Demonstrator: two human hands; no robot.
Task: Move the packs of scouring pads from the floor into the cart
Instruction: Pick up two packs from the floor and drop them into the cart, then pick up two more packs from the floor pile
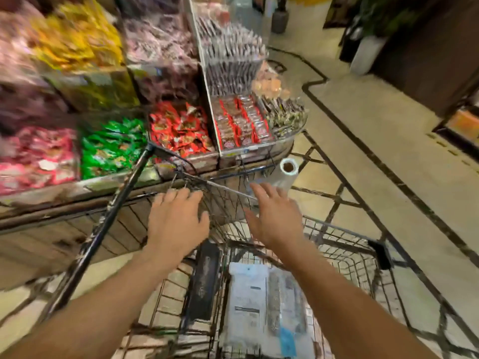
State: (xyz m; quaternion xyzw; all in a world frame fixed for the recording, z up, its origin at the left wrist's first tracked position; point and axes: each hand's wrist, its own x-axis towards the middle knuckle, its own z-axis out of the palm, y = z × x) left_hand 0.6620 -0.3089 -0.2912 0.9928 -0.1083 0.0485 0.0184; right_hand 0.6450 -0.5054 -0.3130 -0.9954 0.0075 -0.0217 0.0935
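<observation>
2 bare, empty hands above wire-mesh cart, spread flat.

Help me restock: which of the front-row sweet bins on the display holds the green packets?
The green-packet bin, second from the left in the front row: pink packets lie in the bin left of it, red ones in the bin right of it.

Motion blur smears the sweets at ten o'clock; no label reads. Both forearms are cut by the bottom edge. The pack at six o'clock is blurred, its print unreadable, its lower end cut off.
</observation>
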